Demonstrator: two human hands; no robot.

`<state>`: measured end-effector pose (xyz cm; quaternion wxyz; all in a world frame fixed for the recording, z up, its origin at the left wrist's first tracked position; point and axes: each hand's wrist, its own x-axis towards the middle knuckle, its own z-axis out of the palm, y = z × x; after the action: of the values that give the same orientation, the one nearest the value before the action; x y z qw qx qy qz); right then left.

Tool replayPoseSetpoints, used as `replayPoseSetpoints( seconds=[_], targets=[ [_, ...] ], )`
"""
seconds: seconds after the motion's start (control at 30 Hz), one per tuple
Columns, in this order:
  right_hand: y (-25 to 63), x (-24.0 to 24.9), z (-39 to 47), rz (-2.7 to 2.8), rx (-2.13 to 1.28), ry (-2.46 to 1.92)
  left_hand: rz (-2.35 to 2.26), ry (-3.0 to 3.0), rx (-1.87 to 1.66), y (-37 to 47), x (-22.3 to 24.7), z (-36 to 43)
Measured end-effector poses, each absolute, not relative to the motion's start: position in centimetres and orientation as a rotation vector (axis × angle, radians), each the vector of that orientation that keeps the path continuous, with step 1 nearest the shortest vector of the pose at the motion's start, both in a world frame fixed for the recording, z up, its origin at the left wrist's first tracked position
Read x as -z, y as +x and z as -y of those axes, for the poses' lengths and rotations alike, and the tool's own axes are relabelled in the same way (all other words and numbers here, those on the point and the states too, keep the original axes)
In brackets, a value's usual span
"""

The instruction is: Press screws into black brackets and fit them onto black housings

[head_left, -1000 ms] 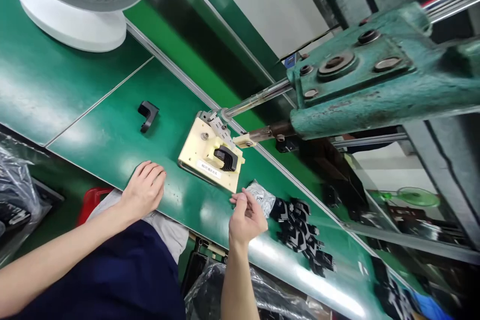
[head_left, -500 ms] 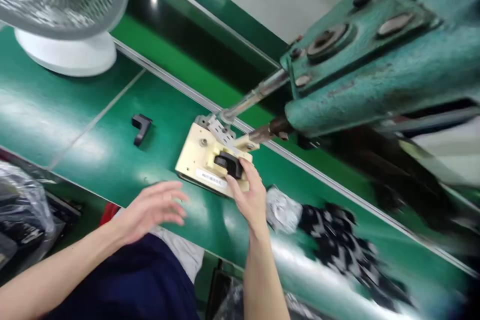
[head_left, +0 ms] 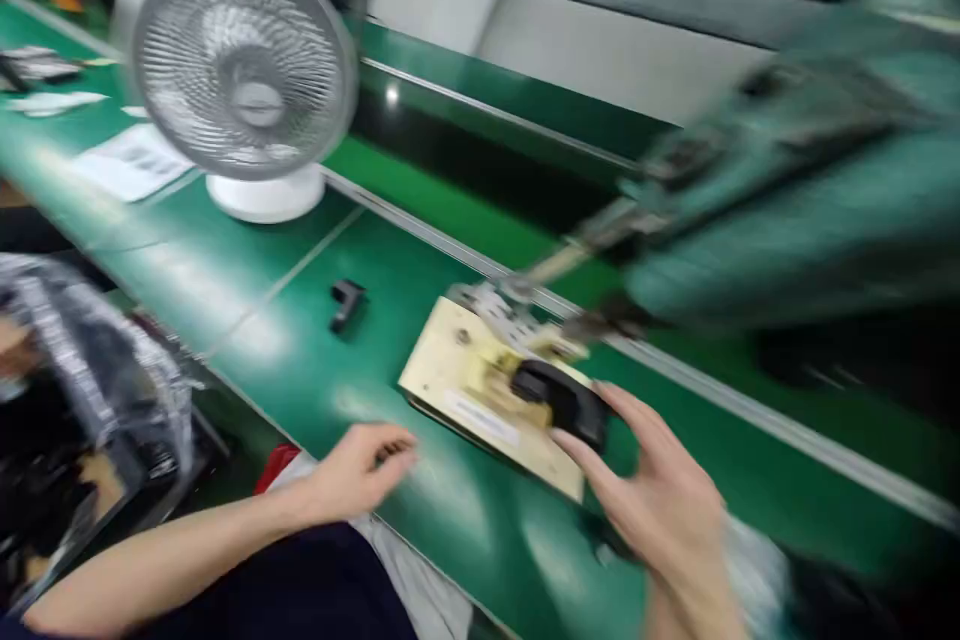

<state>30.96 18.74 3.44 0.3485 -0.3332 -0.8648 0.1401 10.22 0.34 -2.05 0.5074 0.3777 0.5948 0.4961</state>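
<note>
Right hand (head_left: 664, 500) pinching now, thumb to the near side and index finger to the far side of the black part (head_left: 559, 400), and I have it between them! Half a second ago the part sat further inside the cream block (head_left: 439, 365); now it juts over the block's right end, one end still by the raised yellowish seat (head_left: 491, 375). I read that as a part on the move, no longer fully nested, though the blur hides whether it touches the seat. Over on my left hand (head_left: 367, 465), the spread fingers have curled in, low over the near edge of the bench (head_left: 465, 520); a dark patch shows between fingers and thumb, and from this distance I cannot tell if it is shadow or something held. My view has swung toward the fan (head_left: 247, 70). The press (head_left: 795, 230) looms at right, and the spare (head_left: 346, 305) lies untouched, left of the block.
</note>
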Motion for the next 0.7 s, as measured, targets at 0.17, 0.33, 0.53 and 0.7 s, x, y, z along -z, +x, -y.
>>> replayPoseSetpoints(
  seconds=[0.17,0.33,0.53,0.7],
  targets=[
    [29.9,-4.4,-13.0,1.929,-0.789,-1.064,-1.344,0.86,-1.282,9.7,1.2,-1.1],
    [28.5,-2.2,-7.5,1.725,-1.039,-0.98,-1.15,0.948,-1.418,10.4,-1.1,-1.5],
    [28.0,-0.6,-6.3,1.816,-0.826,-0.727,-1.07,1.16,-1.531,9.7,-1.1,-1.9],
    [27.6,0.2,-6.8,1.944,-0.297,-0.584,-1.011,1.044,-1.421,9.6,-1.0,-1.6]
  ],
)
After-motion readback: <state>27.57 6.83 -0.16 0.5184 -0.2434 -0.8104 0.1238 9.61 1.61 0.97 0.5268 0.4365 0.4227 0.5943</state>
